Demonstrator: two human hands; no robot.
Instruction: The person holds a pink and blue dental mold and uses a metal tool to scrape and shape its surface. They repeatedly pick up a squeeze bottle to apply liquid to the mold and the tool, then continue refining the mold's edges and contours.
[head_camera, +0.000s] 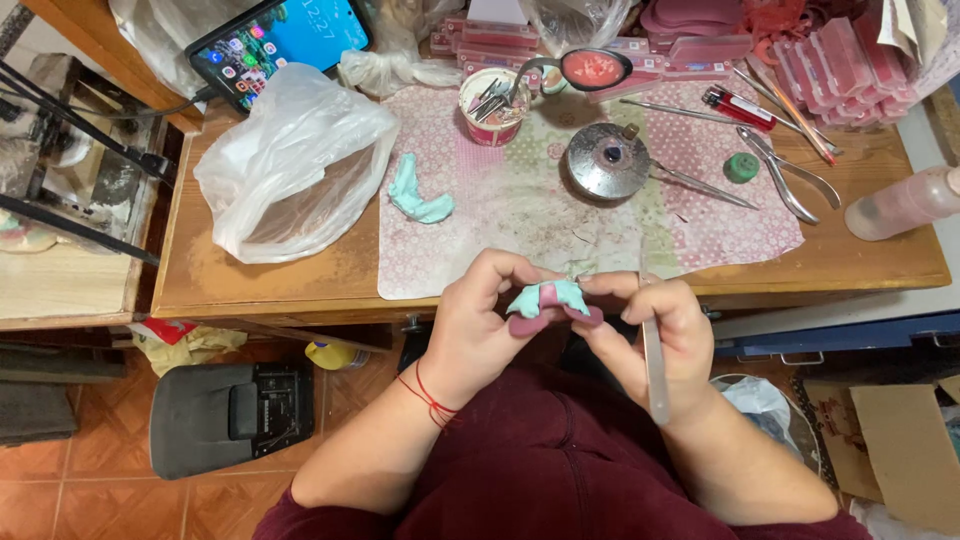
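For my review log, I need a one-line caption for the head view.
Both hands, left hand and right hand, hold a teal and pink dental cast; the right also grips a metal tool.

Maroon sleeves, red string wristband (432, 398).

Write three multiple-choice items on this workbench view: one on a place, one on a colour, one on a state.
1. Where does the loose turquoise curved mould lie?
A. on the patterned mat
B. on the floor
C. inside the plastic bag

2. What colour is the thread on the left wrist?
A. blue
B. red
C. white

3. What does the right hand hold?
A. nothing
B. pliers
C. a slim metal tool

Answers: 1 A, it rests on the mat beside the bag. 2 B, red strands circle the wrist. 3 C, the tool runs down from its fingers.
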